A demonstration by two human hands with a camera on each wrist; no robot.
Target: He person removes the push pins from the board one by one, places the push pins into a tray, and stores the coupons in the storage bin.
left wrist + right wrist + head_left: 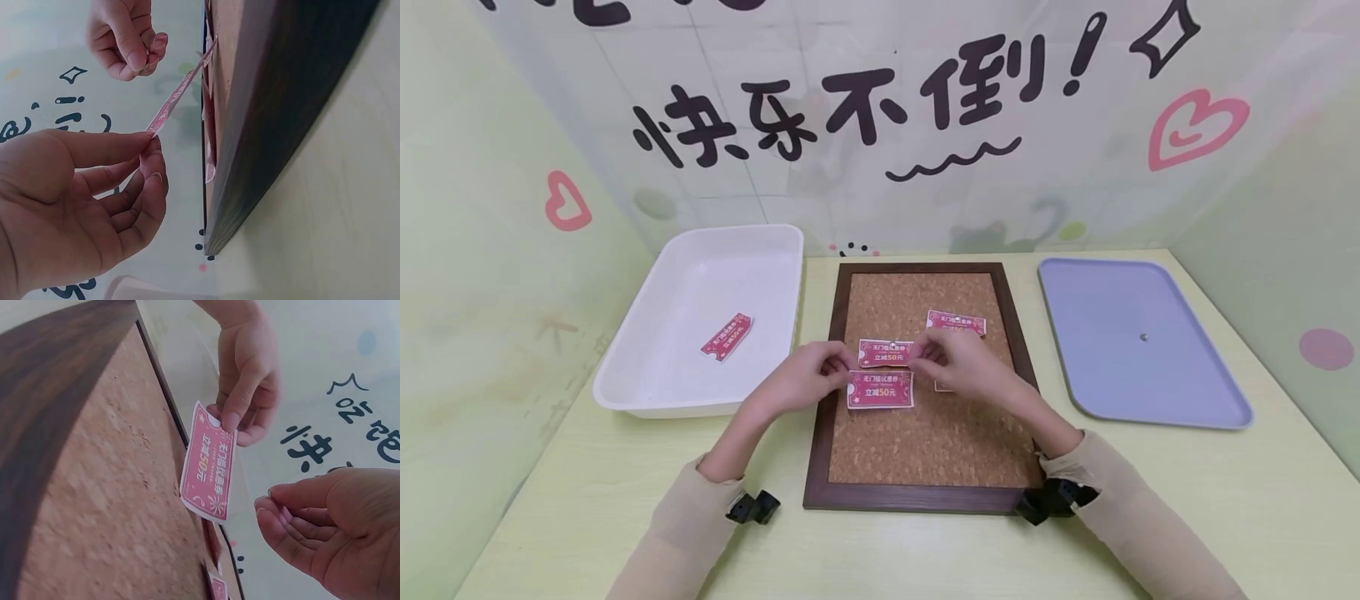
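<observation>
My left hand (808,377) pinches the corner of a pink paper coupon (881,390) between thumb and fingertips. In the left wrist view this coupon (181,92) slants from the fingertips toward the cork board (887,450). My right hand (958,360) has thumb and fingertips together around a small metallic thumbtack (270,493), mostly hidden by the fingers. Just above the held coupon, another coupon (880,353) is tacked to the cork. A coupon (957,322) is fixed at the upper right, and the right hand covers most of one more.
A white bin (760,250) at the left holds a loose coupon (727,337). On the right lies a blue-grey tray (1127,383) with a single thumbtack (1144,337) on it. The board's dark wooden frame (917,498) forms a raised edge. A printed curtain (865,200) hangs behind.
</observation>
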